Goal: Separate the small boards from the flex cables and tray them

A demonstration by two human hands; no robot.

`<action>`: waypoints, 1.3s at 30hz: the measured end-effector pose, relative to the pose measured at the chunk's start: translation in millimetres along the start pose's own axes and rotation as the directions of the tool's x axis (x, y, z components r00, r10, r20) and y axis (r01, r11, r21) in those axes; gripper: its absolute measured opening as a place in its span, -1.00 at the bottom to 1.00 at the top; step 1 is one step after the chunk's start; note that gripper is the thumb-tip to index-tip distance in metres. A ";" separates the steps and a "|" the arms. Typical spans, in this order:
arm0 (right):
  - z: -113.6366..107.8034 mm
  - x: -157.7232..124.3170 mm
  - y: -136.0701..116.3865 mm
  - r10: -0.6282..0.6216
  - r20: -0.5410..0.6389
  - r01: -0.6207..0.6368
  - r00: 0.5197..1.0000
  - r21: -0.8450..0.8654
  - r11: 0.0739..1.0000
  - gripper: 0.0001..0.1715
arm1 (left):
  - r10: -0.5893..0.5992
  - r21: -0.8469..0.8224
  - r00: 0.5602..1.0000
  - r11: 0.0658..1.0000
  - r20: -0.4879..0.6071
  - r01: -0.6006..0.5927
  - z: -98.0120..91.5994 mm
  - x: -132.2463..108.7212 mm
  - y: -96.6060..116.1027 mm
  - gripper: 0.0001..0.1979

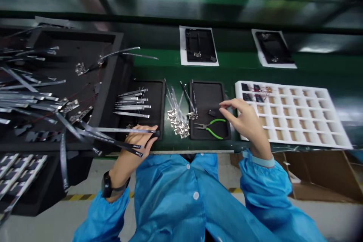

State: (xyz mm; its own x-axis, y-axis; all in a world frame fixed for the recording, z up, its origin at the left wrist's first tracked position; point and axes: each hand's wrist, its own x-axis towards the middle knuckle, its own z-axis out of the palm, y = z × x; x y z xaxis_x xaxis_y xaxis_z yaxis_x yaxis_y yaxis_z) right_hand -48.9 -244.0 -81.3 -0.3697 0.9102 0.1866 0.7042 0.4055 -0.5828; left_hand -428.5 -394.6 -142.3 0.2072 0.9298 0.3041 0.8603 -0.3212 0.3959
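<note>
My left hand (140,141) is at the front of a small black tray (154,87) with several flat ribbon cables (133,107). Its fingers point right, thumb and forefinger close together around something dark that I cannot make out; more grey ribbon strips (113,144) cross over the hand. My right hand (245,117) hovers between the second black tray (207,90) and the white compartment tray (306,141), thumb and forefinger slightly apart with nothing visible between them. Below its fingertips, green-handled pliers (211,125) and a small black piece (211,113) lie in that second tray.
A pile of ribbon cables with small circuit boards (178,123) lies between the trays. The large black bin (113,56) at left holds many more. Two black panels (201,45) (275,47) rest on white sheets behind. An open cardboard box (320,177) stands below right.
</note>
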 end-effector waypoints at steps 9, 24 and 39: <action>30.4 15.2 20.1 -0.059 0.298 0.164 0.953 -0.341 0.926 -0.93 | 0.057 0.091 0.994 0.994 0.096 -0.066 -5.3 6.5 1.1 -0.55; 5.8 24.5 33.0 -0.178 0.321 0.267 0.930 -0.259 0.928 -0.80 | 0.128 0.134 0.991 0.982 0.032 -0.131 -5.8 8.1 1.7 -0.42; -101.5 -23.4 142.4 0.540 -0.128 -0.555 0.832 -0.181 0.812 -0.84 | 0.150 -0.254 0.963 0.945 -0.226 -0.206 31.7 33.6 91.6 -0.66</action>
State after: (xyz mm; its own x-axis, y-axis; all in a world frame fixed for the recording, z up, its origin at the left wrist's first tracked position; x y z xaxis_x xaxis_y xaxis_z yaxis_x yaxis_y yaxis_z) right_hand 121.6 -199.0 -88.3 0.1506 0.9869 -0.0580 0.8864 -0.1608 -0.4341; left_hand -328.0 -387.1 -123.3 0.2232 0.8065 0.5474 0.6520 -0.5410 0.5312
